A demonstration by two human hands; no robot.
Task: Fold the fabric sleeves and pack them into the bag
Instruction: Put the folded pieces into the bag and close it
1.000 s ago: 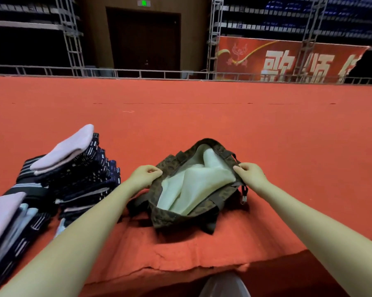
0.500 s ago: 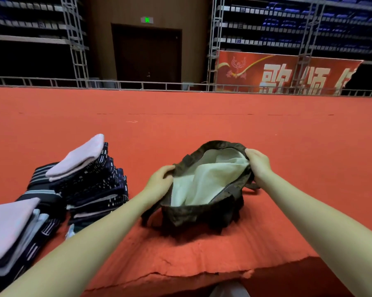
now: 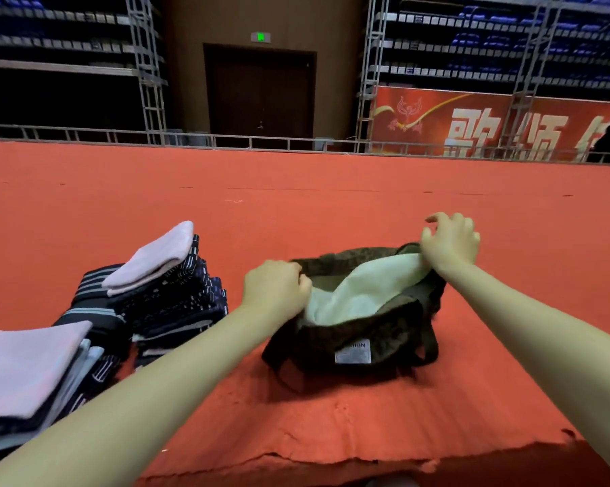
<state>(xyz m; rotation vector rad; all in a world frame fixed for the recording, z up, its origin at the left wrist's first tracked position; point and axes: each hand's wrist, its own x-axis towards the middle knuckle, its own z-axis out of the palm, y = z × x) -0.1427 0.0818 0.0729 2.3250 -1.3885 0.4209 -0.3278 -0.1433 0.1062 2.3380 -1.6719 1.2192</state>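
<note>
Left hand (image 3: 277, 288) grasps bag (image 3: 363, 332) rim | right hand (image 3: 449, 242) released above | risk: unsupported mouth may collapse over pale sleeve (image 3: 359, 293)

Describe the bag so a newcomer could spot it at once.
On the red carpet, right of the stacks of folded sleeves, sits the bag between both hands. It alone is dark olive, with a pale lining and a small white label.
</note>
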